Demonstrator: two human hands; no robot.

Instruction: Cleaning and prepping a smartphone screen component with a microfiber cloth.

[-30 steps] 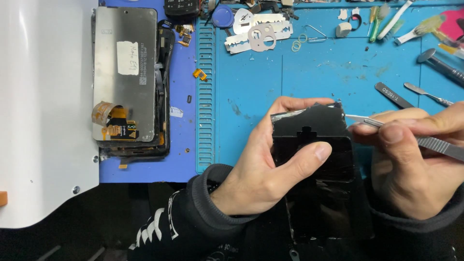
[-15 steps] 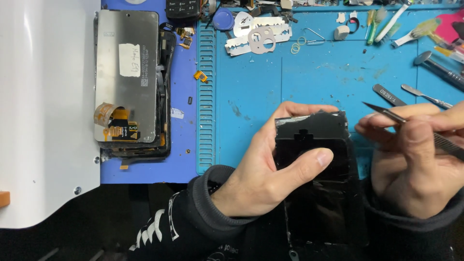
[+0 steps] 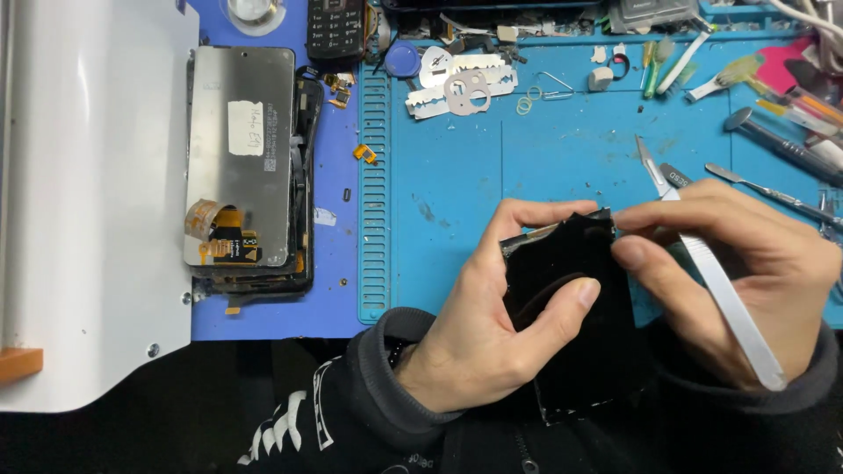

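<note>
Hands meet over the near part of the blue work mat (image 3: 562, 167), both closed around things. The left hand (image 3: 492, 329) grips a black phone body (image 3: 575, 307) from its left side: the fingers curl over the top left corner and the thumb presses across the dark face. The phone is held above the mat's near edge, tilted a little, its lower end over the dark sleeves.

The right hand (image 3: 738, 272) comes in from the right of the phone, with its fingertips (image 3: 632, 254) touching the phone's upper right edge. It is closed on silver tweezers (image 3: 716, 281), which run through the hand with the pointed tip up toward the far side of the mat, clear of the phone.

Beyond the phone, near the mat's far edge, lie grey metal shield plates (image 3: 457, 88) and small loose parts. To the right of the hands, metal pry tools (image 3: 764, 189) rest on the mat. Left of the mat, on a purple pad (image 3: 334, 263), a display panel (image 3: 241, 158) lies with its silver back up and an orange flex cable (image 3: 219, 233) at its near end. A white panel (image 3: 88, 202) lies farther left.
</note>
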